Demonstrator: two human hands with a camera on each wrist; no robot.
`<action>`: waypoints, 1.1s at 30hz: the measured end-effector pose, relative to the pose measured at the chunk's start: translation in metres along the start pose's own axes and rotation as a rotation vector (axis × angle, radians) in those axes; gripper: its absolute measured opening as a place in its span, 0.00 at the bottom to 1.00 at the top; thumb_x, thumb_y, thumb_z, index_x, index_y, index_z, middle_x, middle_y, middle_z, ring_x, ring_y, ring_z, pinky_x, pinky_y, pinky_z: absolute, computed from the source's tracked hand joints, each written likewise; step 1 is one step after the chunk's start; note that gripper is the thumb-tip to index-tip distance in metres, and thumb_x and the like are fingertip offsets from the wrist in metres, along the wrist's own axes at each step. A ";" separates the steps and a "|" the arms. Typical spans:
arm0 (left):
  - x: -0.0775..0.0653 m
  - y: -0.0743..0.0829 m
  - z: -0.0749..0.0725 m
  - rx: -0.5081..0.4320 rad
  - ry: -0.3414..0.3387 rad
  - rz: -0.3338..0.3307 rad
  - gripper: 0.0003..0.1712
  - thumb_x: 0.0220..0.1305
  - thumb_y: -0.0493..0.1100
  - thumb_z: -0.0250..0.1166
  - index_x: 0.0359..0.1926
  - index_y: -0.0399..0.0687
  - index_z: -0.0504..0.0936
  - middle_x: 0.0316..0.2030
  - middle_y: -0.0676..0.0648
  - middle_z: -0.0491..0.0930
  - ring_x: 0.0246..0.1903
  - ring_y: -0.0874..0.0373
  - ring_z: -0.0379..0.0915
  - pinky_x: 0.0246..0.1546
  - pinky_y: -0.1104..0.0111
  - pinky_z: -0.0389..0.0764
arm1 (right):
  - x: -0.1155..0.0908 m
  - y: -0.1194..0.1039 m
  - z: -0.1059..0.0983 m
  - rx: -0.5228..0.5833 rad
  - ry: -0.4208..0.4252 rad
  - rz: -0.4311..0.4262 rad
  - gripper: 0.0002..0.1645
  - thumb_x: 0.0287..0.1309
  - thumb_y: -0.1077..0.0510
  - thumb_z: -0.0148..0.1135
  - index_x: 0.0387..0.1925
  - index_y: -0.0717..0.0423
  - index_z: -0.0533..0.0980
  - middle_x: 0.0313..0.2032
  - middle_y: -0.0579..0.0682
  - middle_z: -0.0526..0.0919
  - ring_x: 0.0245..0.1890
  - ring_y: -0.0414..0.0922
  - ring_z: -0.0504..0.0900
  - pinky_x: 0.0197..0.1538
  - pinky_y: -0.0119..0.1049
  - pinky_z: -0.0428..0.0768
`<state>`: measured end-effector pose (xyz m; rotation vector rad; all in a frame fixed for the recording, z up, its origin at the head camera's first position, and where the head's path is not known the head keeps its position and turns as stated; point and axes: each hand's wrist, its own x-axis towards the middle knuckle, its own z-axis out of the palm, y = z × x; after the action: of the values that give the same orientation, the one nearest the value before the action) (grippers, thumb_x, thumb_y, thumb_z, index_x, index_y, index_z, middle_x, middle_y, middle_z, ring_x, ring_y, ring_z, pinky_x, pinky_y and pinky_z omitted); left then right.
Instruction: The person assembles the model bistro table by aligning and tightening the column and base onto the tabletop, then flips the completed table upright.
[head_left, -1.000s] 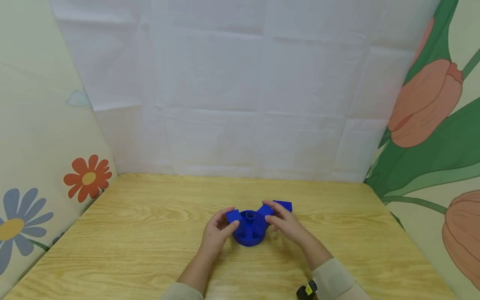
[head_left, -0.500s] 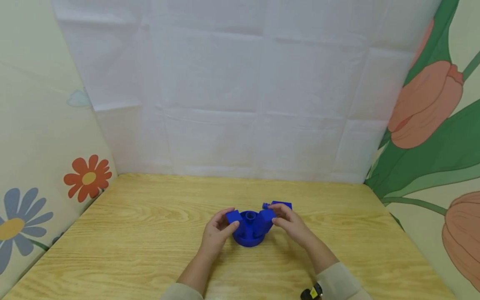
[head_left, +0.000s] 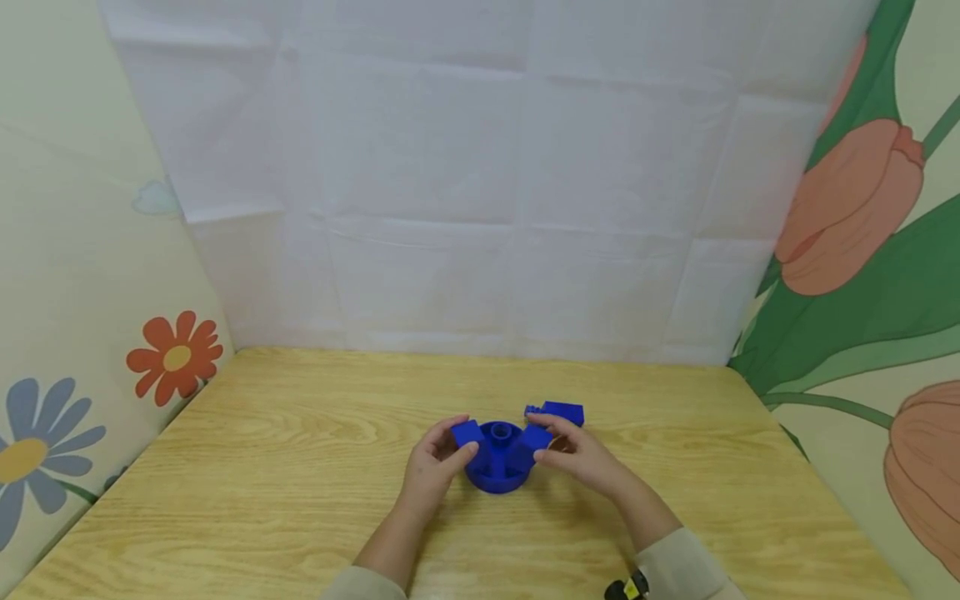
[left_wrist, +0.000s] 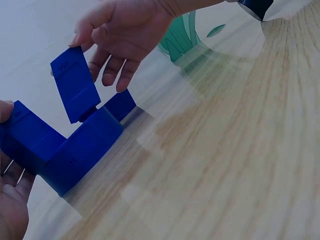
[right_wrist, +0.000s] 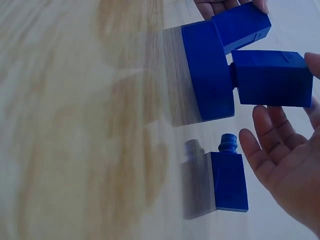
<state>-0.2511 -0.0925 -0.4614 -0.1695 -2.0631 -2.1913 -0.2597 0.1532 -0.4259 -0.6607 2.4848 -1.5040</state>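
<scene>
A round blue base (head_left: 497, 482) with a hollow post in its middle sits on the table between both hands. My left hand (head_left: 431, 467) pinches a blue block (head_left: 468, 432) at the base's left side, thumb on the near face. On the opposite side my right hand (head_left: 581, 457) holds the top of a second blue block (head_left: 535, 439) between thumb and forefinger; its other fingers hang free. In the right wrist view, a short neck joins that second block (right_wrist: 272, 77) to the base (right_wrist: 209, 70), and it leans outward. The neck's lower end is hidden inside the base.
A third blue block (head_left: 564, 412) with a ridged peg (right_wrist: 228, 144) lies on the wooden table (head_left: 300, 467) just beyond my right hand. A black device with a yellow label (head_left: 628, 586) is at the right sleeve. A white sheet (head_left: 480, 167) hangs behind the table.
The second block swings more upright at the base, then leans slightly outward again. My right fingers slip to its outer side, then close round its top. The left hand stays put.
</scene>
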 end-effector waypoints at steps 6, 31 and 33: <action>0.000 -0.001 0.000 0.001 0.000 0.006 0.26 0.60 0.32 0.67 0.60 0.36 0.75 0.51 0.36 0.80 0.43 0.68 0.77 0.47 0.77 0.77 | 0.001 -0.001 0.005 -0.033 0.020 0.036 0.34 0.61 0.47 0.66 0.64 0.56 0.69 0.54 0.59 0.74 0.46 0.47 0.74 0.50 0.41 0.76; 0.000 -0.001 -0.001 0.009 0.000 -0.003 0.26 0.60 0.33 0.67 0.60 0.36 0.75 0.52 0.37 0.80 0.44 0.68 0.77 0.47 0.78 0.77 | -0.004 0.002 0.004 0.096 0.002 -0.096 0.25 0.67 0.61 0.54 0.60 0.73 0.68 0.56 0.69 0.75 0.52 0.41 0.76 0.53 0.27 0.76; 0.000 -0.001 0.000 0.011 -0.002 -0.003 0.26 0.60 0.34 0.67 0.60 0.36 0.75 0.52 0.37 0.80 0.44 0.68 0.77 0.47 0.78 0.77 | -0.004 0.002 0.003 0.089 0.001 -0.087 0.24 0.67 0.60 0.56 0.60 0.71 0.69 0.57 0.67 0.76 0.53 0.43 0.77 0.54 0.29 0.76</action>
<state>-0.2510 -0.0929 -0.4625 -0.1680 -2.0778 -2.1817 -0.2557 0.1532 -0.4294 -0.7610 2.4022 -1.6350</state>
